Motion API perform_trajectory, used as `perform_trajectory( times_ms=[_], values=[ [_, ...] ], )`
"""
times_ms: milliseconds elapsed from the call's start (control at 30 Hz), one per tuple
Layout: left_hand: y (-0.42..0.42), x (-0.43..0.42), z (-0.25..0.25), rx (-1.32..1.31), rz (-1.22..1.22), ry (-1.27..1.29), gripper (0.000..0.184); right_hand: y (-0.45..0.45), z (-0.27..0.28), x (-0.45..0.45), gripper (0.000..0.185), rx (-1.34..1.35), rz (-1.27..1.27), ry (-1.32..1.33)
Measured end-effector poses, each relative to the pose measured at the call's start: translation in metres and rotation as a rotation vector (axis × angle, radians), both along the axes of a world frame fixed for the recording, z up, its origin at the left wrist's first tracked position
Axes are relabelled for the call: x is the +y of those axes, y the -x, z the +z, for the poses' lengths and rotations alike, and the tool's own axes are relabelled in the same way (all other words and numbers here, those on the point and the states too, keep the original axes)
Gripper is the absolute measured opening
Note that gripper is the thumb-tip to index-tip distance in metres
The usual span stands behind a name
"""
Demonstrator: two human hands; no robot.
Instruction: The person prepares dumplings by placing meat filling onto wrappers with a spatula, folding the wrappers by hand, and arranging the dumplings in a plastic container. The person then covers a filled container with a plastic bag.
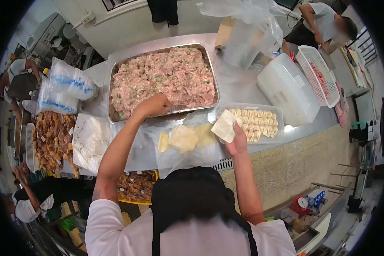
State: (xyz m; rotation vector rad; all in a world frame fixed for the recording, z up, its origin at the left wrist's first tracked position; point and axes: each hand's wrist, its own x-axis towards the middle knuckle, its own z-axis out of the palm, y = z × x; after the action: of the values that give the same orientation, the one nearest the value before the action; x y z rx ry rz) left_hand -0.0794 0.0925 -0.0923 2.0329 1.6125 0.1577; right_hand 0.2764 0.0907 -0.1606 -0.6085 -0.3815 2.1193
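Evidently for easy reach, the tray (110,96) of minced meat (162,77) lies just beyond the left hand (153,105), which is curled around a thin utensil (178,107). Between the hands, wrappers (183,138) rest on plastic (179,160), perhaps against sticking. The right hand (237,143) pinches one square wrapper (224,126), thumb on top, keeping it spread beside a tub (281,123) of dumplings (256,121).

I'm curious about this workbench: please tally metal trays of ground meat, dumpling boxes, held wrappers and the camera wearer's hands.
Metal meat tray: 1
Dumpling box: 1
Held wrapper: 1
Hands: 2 (left hand, right hand)
Total: 5
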Motion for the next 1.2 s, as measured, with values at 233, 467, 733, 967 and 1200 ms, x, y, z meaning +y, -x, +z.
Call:
perform_trajectory(
  times_ms=[233,467,733,967,1200],
  values=[
    [0.013,-0.028,0.033,-0.545,0.268,0.400,0.038,0.038,-0.005,0.011,0.056,-0.078,-0.110,0.122],
    [-0.014,-0.064,-0.002,-0.824,0.297,0.310,0.040,0.092,0.039,0.021,0.050,0.115,-0.059,0.231],
    [-0.071,-0.105,0.033,-0.344,0.302,-0.372,0.040,0.102,0.034,0.028,0.041,-0.041,-0.354,0.351],
    [-0.082,-0.103,0.038,-0.294,0.259,-0.428,0.032,0.097,0.034,0.029,0.041,0.016,-0.294,0.255],
    [-0.085,-0.088,0.006,-0.423,0.258,-0.418,0.034,0.077,0.021,0.029,0.037,0.271,-0.034,-0.042]
  ],
)
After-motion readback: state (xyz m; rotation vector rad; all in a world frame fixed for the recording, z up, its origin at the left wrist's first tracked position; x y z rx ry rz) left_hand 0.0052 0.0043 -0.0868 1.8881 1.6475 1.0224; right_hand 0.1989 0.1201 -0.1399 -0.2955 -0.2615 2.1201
